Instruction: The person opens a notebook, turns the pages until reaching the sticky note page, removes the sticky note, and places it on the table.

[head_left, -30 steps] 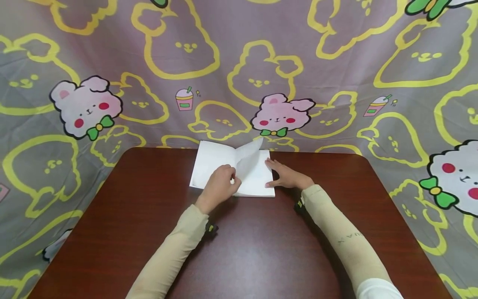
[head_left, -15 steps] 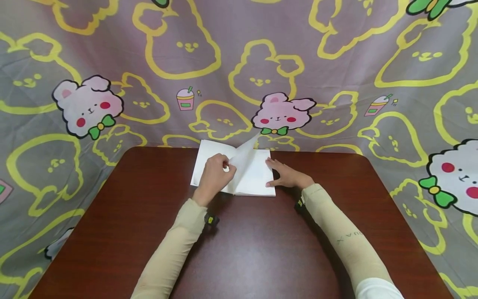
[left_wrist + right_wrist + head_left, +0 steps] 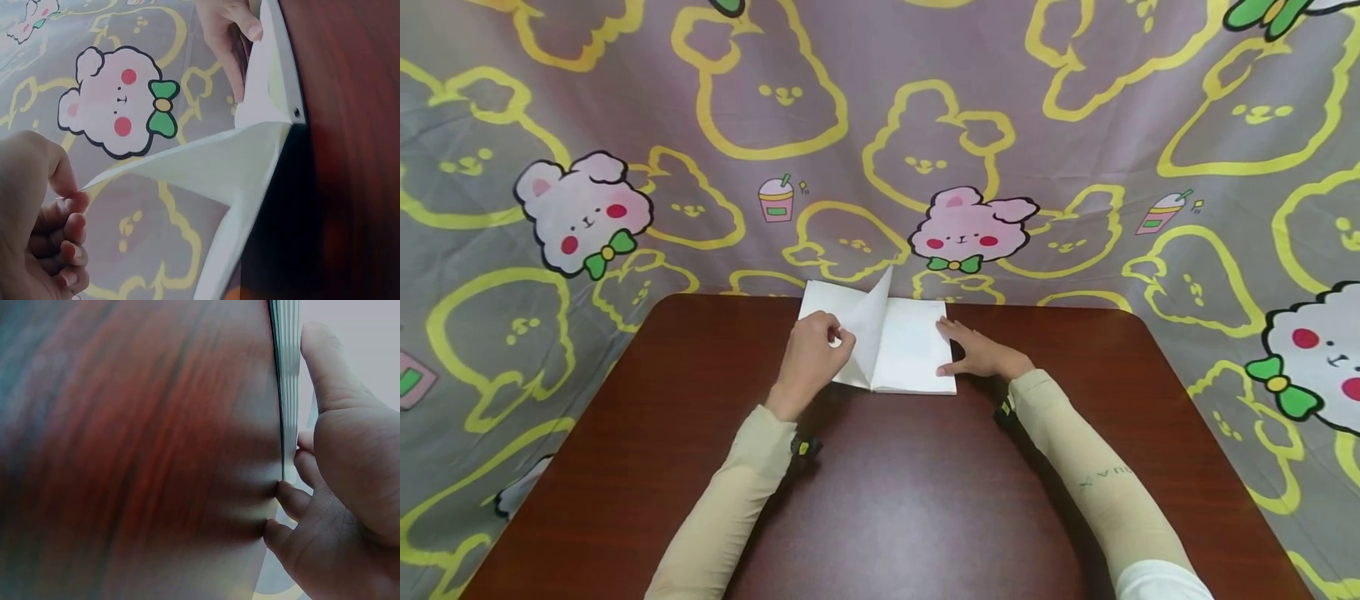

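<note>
An open book with white pages (image 3: 913, 342) lies near the far edge of the table. One raised page (image 3: 206, 156) stands up from the spine, its corner pinched between the thumb and index finger of my left hand (image 3: 815, 350). The other left fingers curl below that pinch in the left wrist view. My right hand (image 3: 981, 350) rests at the book's right edge, thumb and fingers spread. In the right wrist view the right thumb (image 3: 328, 362) lies on the top page beside the stacked page edges (image 3: 287, 381), and other fingertips touch the table by the book's side.
The dark brown wooden table (image 3: 895, 500) has rounded far corners. A grey-purple curtain (image 3: 820, 100) with yellow outlines and pink rabbit faces hangs right behind its far edge. Dark wrist devices (image 3: 806, 448) sit under both sleeves.
My left hand has moved left, drawing the raised page from the right side over past the spine. The right hand has stayed at the book's right edge.
</note>
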Action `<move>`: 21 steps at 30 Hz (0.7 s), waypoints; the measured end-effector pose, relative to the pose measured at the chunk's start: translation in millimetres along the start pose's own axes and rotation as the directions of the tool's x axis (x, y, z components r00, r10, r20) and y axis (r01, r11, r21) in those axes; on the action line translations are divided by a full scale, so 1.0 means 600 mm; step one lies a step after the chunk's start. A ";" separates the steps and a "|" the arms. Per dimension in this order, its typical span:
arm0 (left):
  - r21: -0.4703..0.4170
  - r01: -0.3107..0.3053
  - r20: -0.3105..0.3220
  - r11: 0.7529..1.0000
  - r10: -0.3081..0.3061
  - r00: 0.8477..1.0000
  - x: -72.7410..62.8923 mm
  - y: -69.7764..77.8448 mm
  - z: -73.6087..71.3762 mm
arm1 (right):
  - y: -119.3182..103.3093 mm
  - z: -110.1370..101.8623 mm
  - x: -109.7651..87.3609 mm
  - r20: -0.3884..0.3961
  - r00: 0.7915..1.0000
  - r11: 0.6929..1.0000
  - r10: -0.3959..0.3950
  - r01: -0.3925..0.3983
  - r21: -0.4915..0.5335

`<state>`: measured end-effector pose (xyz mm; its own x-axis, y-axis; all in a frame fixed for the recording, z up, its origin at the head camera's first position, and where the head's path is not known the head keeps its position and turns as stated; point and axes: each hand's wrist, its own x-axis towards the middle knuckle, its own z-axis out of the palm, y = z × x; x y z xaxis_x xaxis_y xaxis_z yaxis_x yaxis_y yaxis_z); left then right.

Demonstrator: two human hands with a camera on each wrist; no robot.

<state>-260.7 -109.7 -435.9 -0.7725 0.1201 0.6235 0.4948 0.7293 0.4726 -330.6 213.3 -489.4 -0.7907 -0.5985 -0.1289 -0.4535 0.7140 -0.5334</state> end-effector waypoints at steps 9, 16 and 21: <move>0.085 0.065 0.009 0.994 -0.066 0.998 -0.033 -0.028 -0.035 | 0.002 0.000 0.000 0.001 1.000 1.000 0.012 -0.012 0.021; 0.149 0.115 0.041 0.982 -0.123 0.992 -0.054 -0.054 -0.046 | 0.004 -0.001 0.001 0.009 1.000 0.999 0.024 -0.024 0.034; 0.164 0.189 0.115 0.968 -0.209 0.971 -0.066 -0.070 -0.050 | 0.006 0.000 0.003 0.016 1.000 0.999 0.022 -0.022 0.028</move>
<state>-238.9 -165.4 -461.9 -0.8992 0.0417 0.4356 0.2681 0.8393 0.4730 -333.5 214.9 -491.6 -0.7937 -0.5887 -0.1535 -0.4243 0.7165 -0.5537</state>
